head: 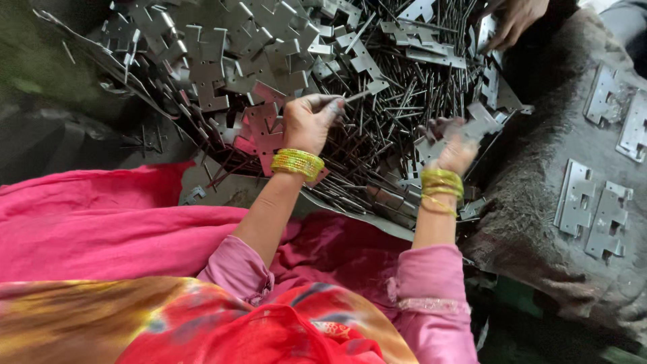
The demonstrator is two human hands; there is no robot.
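1. Left hand, frame centre: fingertips pinched together on a thin grey steel pin; green-yellow bangles at the wrist.
2. Right hand, right of centre, blurred: fingers closed on a flat grey stamped metal hinge leaf.
3. Beneath both: heap of loose pins and hinge leaves, upper frame.
4. Another person's hand, top right.

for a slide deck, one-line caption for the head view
Left hand pinches a metal pin, right hand grips a hinge plate above heaped hinge parts.
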